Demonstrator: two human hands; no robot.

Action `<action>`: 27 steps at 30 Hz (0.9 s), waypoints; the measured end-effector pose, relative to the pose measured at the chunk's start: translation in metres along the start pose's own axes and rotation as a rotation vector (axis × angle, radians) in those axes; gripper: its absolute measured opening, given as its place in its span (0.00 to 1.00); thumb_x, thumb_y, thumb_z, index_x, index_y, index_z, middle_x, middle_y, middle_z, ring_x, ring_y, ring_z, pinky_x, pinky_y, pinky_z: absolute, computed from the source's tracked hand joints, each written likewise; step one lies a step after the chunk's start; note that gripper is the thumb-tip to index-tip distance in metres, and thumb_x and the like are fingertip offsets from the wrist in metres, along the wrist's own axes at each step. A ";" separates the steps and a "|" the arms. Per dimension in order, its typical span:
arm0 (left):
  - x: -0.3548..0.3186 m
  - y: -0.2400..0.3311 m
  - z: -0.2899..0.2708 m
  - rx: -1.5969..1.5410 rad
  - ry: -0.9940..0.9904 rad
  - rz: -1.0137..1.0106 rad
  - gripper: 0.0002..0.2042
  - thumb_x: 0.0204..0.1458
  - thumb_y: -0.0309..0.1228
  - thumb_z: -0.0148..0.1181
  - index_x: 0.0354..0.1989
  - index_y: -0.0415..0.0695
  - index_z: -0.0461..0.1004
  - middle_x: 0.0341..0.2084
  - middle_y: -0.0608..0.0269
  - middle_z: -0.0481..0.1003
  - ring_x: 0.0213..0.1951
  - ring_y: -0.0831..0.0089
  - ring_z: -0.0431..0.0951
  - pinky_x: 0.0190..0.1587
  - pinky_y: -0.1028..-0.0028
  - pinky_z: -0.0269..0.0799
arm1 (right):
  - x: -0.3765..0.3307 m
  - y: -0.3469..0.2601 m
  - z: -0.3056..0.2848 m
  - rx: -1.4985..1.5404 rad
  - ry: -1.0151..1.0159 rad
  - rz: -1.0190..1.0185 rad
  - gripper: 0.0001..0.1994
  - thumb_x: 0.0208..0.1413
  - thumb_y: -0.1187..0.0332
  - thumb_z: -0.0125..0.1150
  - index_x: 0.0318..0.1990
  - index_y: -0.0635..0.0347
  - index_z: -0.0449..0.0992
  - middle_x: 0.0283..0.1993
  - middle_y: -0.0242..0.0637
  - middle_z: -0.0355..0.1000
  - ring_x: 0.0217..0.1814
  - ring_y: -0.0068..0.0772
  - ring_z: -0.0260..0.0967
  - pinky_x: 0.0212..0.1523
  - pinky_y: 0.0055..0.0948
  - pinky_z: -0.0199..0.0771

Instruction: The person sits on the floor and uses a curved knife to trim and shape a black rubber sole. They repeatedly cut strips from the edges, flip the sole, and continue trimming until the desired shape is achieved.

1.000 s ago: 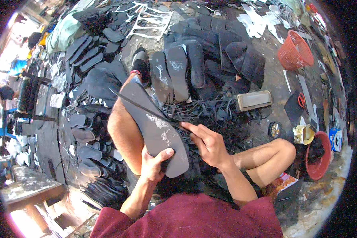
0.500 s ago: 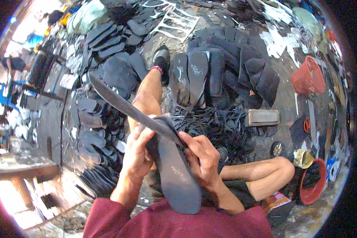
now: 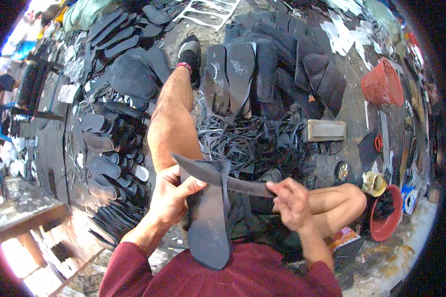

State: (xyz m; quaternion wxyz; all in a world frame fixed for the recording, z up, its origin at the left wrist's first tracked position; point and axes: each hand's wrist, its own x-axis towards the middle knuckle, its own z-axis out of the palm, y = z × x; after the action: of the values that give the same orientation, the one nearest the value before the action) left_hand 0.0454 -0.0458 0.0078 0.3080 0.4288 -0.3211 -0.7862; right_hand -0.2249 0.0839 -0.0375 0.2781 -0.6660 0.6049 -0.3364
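Observation:
A dark grey shoe sole (image 3: 208, 230) lies lengthwise before my chest, its rounded end toward me. Across its far part runs a dark, flexible strip (image 3: 248, 187), bent over the sole at the left and stretching out to the right. My left hand (image 3: 169, 198) is closed on the sole's left side, thumb pressed on the strip. With fingers curled, my right hand (image 3: 291, 200) pinches the strip's right end, apart from the sole. Whether the strip is fixed to the sole beneath I cannot tell.
Dark cut soles (image 3: 240, 74) and sheets lie piled ahead, with tangled black offcuts (image 3: 228, 143) nearer. Several finished-looking sole pieces (image 3: 104, 166) stack at the left beside a wooden bench (image 3: 29, 210). To the right are a whetstone-like block (image 3: 327, 130), orange-handled scissors (image 3: 378, 142) and red baskets (image 3: 382, 84).
The strip's long free end, which pointed to the upper left, now reaches right. My right hand has moved from the sole's side out to the right, onto that end.

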 end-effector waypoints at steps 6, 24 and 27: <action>0.003 0.008 0.014 0.225 0.008 -0.115 0.16 0.44 0.36 0.77 0.35 0.42 0.78 0.31 0.67 0.79 0.35 0.75 0.77 0.43 0.71 0.71 | 0.082 -0.022 -0.050 -0.039 -0.252 -0.207 0.19 0.52 0.72 0.61 0.53 0.53 0.80 0.24 0.35 0.67 0.22 0.40 0.67 0.24 0.37 0.67; 0.034 -0.022 0.095 -0.378 0.100 0.320 0.29 0.51 0.32 0.72 0.60 0.38 0.68 0.57 0.53 0.72 0.58 0.62 0.73 0.63 0.63 0.66 | 0.039 -0.053 -0.015 0.374 0.394 0.029 0.23 0.65 0.70 0.48 0.66 0.68 0.65 0.36 0.32 0.70 0.32 0.17 0.63 0.34 0.19 0.66; 0.048 -0.005 0.119 -0.450 0.095 0.116 0.16 0.58 0.40 0.62 0.50 0.45 0.75 0.41 0.62 0.80 0.47 0.63 0.79 0.55 0.64 0.73 | 0.018 -0.050 0.010 0.456 0.533 0.160 0.29 0.67 0.69 0.46 0.73 0.68 0.50 0.38 0.30 0.67 0.32 0.18 0.59 0.37 0.19 0.64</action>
State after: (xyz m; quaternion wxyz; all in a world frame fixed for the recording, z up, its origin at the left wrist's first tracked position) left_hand -0.0810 -0.0509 0.0320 0.4550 0.3667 -0.1470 -0.7981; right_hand -0.1854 0.0709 -0.0024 0.2776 -0.4262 0.6156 -0.6018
